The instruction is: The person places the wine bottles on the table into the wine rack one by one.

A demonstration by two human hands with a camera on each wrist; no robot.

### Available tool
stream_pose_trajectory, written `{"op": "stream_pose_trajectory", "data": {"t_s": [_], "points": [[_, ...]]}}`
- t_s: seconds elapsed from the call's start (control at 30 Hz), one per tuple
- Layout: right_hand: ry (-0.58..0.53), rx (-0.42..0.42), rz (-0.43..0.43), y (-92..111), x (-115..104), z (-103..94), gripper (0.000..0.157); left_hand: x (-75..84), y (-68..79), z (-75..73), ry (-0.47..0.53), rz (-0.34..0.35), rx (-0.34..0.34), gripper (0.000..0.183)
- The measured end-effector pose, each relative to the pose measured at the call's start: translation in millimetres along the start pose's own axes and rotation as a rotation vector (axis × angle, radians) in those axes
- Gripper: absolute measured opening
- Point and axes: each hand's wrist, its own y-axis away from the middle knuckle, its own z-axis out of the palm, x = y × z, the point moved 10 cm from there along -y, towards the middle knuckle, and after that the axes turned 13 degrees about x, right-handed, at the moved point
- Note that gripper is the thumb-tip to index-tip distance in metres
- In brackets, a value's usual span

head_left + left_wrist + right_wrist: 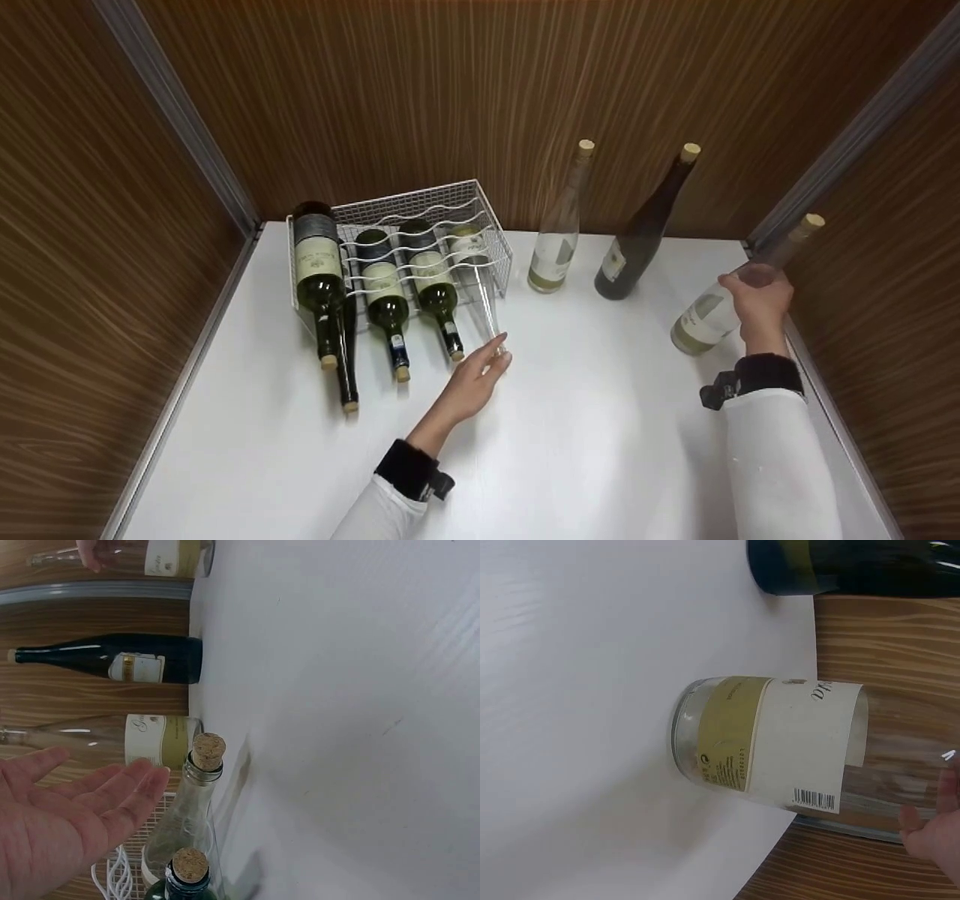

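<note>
My right hand (760, 298) grips a corked clear glass bottle (705, 322) around its upper body, at the right of the table. The right wrist view shows this bottle's white and olive label (780, 739) and its base at the tabletop. My left hand (466, 384) reaches beside the neck of another clear bottle (482, 296), which lies in a white wire rack (495, 225). In the left wrist view, that hand's fingers (127, 791) are extended and loosely spread, near the corked neck (199, 784), not wrapped around it.
Several dark green bottles (388, 307) lie in the rack, necks toward me. A clear bottle (553, 259) and a dark bottle (634, 247) stand upright between the rack and my right hand. Wood-grain panels (450, 97) enclose the white table (585, 420) at the back and sides.
</note>
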Motion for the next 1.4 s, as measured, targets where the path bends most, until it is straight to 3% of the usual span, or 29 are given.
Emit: {"op": "stream_pose_trajectory", "data": {"t_s": [0.13, 0.27, 0.53, 0.7, 0.87, 1.03, 1.3, 1.4], "points": [[0.002, 0.012, 0.021, 4, 2, -1.9, 0.059, 0.1, -0.1, 0.4, 0.002, -0.004, -0.001, 0.059], [-0.018, 0.047, -0.006, 8, 1, -3.5, 0.044, 0.0, 0.4, 0.7, 0.009, -0.009, -0.002, 0.059], [-0.055, 0.028, -0.17, 26, -14, 8.4, 0.029, 0.9, 0.9, 3.4, 0.032, -0.018, -0.025, 0.058], [0.048, -0.013, -0.294, 42, -22, 20.0, 0.036, 2.3, 0.8, 4.1, 0.039, -0.035, -0.029, 0.058], [0.128, -0.06, -0.358, 59, -28, 30.2, 0.044, 4.8, 1.7, 4.6, 0.063, -0.04, -0.03, 0.06], [0.139, -0.101, -0.428, 77, -34, 40.2, 0.048, 7.9, 1.6, 5.6, 0.107, -0.041, -0.032, 0.057], [0.165, -0.1, -0.741, 113, -49, 57.1, 0.043, 12.1, -1.2, 5.0, 0.146, -0.042, -0.016, 0.054], [0.189, -0.111, -0.819, 126, -51, 63.7, 0.044, 13.3, -1.5, 4.7, 0.149, -0.04, -0.007, 0.052]]}}
